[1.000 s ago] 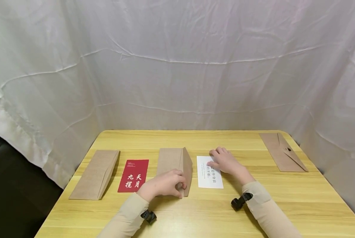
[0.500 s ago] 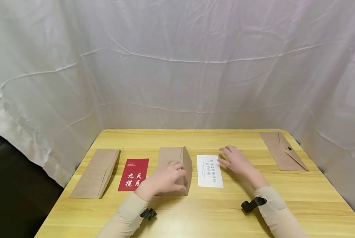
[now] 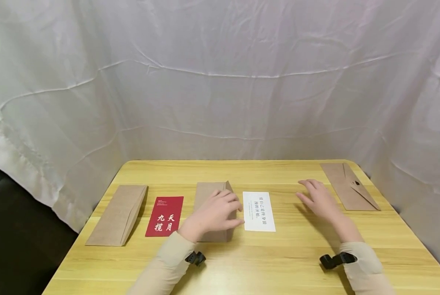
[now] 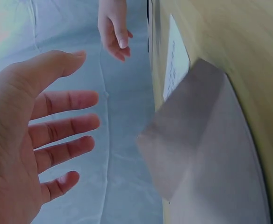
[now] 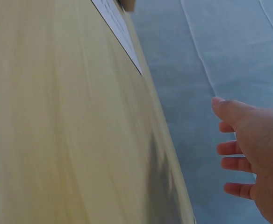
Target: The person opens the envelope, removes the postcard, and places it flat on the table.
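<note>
head view: left hand (image 3: 217,213), fingers loosely spread and empty, hovers over the middle envelope (image 3: 208,192); right hand (image 3: 320,200), likewise, hangs beyond the white card (image 3: 254,221). a low left-hand sweep could snag the raised flap (image 4: 181,126).

Beige slvs (image 3: 164,264) L+R, sm. blk cams (image 3: 328,262) strapped on.

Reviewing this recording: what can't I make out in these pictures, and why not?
Middle brown paper envelope: head view, partly covered by the left hand.
Red rectangular card: head view, the fine print near its top is too small to read.
White rectangular card with dark print: right wrist view, cut off by the top edge.
Far-right brown paper envelope: head view, the dark mark is too small to identify.
</note>
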Action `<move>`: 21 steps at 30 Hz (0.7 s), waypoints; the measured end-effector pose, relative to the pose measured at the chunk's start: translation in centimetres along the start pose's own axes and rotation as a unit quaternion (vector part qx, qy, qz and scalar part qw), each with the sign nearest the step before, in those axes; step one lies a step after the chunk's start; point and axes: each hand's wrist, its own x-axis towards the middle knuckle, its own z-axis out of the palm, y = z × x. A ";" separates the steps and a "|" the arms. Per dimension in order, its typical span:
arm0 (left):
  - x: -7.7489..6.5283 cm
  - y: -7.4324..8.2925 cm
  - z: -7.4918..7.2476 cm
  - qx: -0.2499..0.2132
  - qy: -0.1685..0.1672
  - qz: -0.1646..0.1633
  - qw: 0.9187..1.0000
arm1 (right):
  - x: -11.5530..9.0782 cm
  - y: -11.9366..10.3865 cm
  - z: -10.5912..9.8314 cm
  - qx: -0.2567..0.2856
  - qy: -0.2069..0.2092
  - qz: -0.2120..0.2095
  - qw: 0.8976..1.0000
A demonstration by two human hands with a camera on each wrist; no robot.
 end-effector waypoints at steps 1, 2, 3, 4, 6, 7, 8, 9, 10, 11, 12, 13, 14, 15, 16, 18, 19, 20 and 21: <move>0.3 0.1 0.0 -0.002 0.004 0.002 1.000 | -0.3 0.4 -0.2 0.000 0.007 0.002 1.000; 0.6 0.3 0.0 -0.006 0.008 0.002 1.000 | -0.6 0.8 -0.5 0.003 0.013 0.004 1.000; 1.0 0.4 0.0 -0.011 0.011 0.002 1.000 | -0.9 1.2 -0.8 0.004 0.020 0.007 1.000; 1.3 0.5 0.0 -0.014 0.013 0.002 1.000 | -1.1 1.7 -1.0 0.007 0.025 0.009 1.000; 2.1 0.8 0.0 -0.022 0.015 -0.001 1.000 | -1.7 2.5 -1.5 0.013 0.034 0.018 0.999; 2.4 1.0 -0.1 -0.024 0.015 -0.004 1.000 | -2.0 2.9 -1.8 0.016 0.035 0.025 0.999; 2.7 1.2 -0.1 -0.026 0.016 -0.006 1.000 | -2.3 3.4 -2.1 0.015 0.036 0.031 0.999; 3.1 1.3 -0.1 -0.028 0.016 -0.007 0.999 | -2.6 3.8 -2.3 0.010 0.038 0.037 0.999; 3.4 1.5 -0.2 -0.028 0.016 -0.009 0.999 | -2.9 4.3 -2.5 0.008 0.037 0.046 0.998; 3.7 1.8 -0.3 -0.028 0.016 -0.011 0.999 | -3.2 4.8 -2.8 0.003 0.037 0.057 0.998; 4.0 2.0 -0.3 -0.026 0.016 -0.012 0.999 | -3.5 5.3 -2.9 -0.004 0.037 0.066 0.997; 4.3 2.1 -0.3 -0.023 0.016 -0.013 1.000 | -3.9 5.9 -3.0 -0.012 0.032 0.077 0.996; 4.6 2.4 -0.2 -0.018 0.018 -0.012 1.000 | -4.3 6.4 -3.2 -0.021 0.031 0.086 0.996; 4.9 2.6 -0.2 -0.015 0.019 -0.013 1.000 | -4.6 6.9 -3.3 -0.027 0.027 0.097 0.995; 5.3 2.8 -0.2 -0.009 0.022 -0.012 1.000 | -5.0 7.4 -3.4 -0.032 0.023 0.106 0.994; 6.0 3.3 0.0 -0.002 0.028 -0.010 1.000 | -5.7 8.5 -3.5 -0.046 0.013 0.117 0.992; 6.3 3.5 0.1 0.000 0.032 -0.010 0.999 | -6.1 9.0 -3.6 -0.055 0.008 0.119 0.991; 6.7 3.7 0.3 0.001 0.034 -0.011 0.999 | -6.4 9.5 -3.7 -0.063 0.000 0.125 0.990; 7.0 4.0 0.4 0.000 0.035 -0.013 0.999 | -6.6 10.0 -3.8 -0.068 -0.011 0.132 0.989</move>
